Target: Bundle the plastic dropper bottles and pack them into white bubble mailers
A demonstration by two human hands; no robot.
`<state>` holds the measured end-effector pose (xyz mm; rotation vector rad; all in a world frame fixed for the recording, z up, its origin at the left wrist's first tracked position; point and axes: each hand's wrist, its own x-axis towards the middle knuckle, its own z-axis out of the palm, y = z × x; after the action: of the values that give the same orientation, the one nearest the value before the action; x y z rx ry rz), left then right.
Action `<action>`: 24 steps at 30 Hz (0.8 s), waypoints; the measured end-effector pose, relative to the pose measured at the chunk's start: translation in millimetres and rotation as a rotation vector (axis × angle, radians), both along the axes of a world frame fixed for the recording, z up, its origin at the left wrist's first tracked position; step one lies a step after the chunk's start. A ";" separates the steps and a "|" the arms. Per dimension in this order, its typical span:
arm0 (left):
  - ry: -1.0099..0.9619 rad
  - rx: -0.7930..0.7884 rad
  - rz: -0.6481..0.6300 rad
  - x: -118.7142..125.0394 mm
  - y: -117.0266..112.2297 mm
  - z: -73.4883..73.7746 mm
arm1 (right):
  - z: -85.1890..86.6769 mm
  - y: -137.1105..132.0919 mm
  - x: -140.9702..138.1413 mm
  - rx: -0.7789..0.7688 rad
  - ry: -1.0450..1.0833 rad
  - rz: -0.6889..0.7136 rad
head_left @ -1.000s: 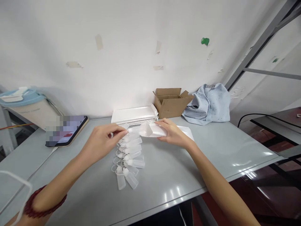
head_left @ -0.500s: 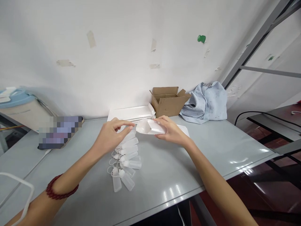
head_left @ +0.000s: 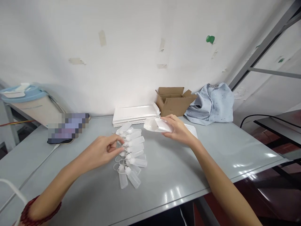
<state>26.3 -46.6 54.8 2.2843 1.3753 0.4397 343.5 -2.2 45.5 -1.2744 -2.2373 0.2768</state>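
Several small translucent squeeze bottles (head_left: 131, 152) with tethered caps lie in a row on the grey table (head_left: 178, 175). My left hand (head_left: 103, 152) reaches to the row's left side, its fingers curled in a pinch at the caps of the middle bottles. My right hand (head_left: 177, 128) holds a clear plastic bag (head_left: 156, 125) with its mouth open toward the left, a little above the table behind the bottles. A flat white bag (head_left: 191, 129) lies under that hand.
A stack of white bags (head_left: 135, 114) lies against the wall, with an open cardboard box (head_left: 174, 101) and a light blue cloth bundle (head_left: 211, 103) to its right. A phone (head_left: 67, 128) on a cable rests far left, near a blue-lidded container (head_left: 30, 100). The table's edge runs along the right.
My left hand has dropped from the bag's mouth down to the bottle row. The right hand still holds the open bag, now slightly farther right.
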 end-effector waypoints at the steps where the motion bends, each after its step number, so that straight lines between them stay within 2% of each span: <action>1: 0.012 0.002 -0.011 1.3 0.4 -1.6 | -0.2 -0.3 -0.7 -0.001 -0.007 0.003; 11: 0.152 0.152 -0.049 3.0 -2.3 -9.6 | -0.9 -3.6 -4.7 0.005 -0.022 0.029; 15: 0.180 0.182 -0.022 7.7 -4.9 -10.3 | -1.8 -2.2 -3.9 0.021 -0.013 0.035; 18: 0.119 0.220 0.011 8.4 -6.8 -7.4 | -2.4 -1.5 -4.1 0.007 -0.004 0.046; 24: -0.164 0.303 0.149 7.4 -13.3 5.4 | -3.5 -5.7 -9.9 0.006 -0.004 0.086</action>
<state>33.6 -59.9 60.2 2.3204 1.4839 0.9194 333.6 -7.9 42.0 -1.1785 -2.2980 0.2999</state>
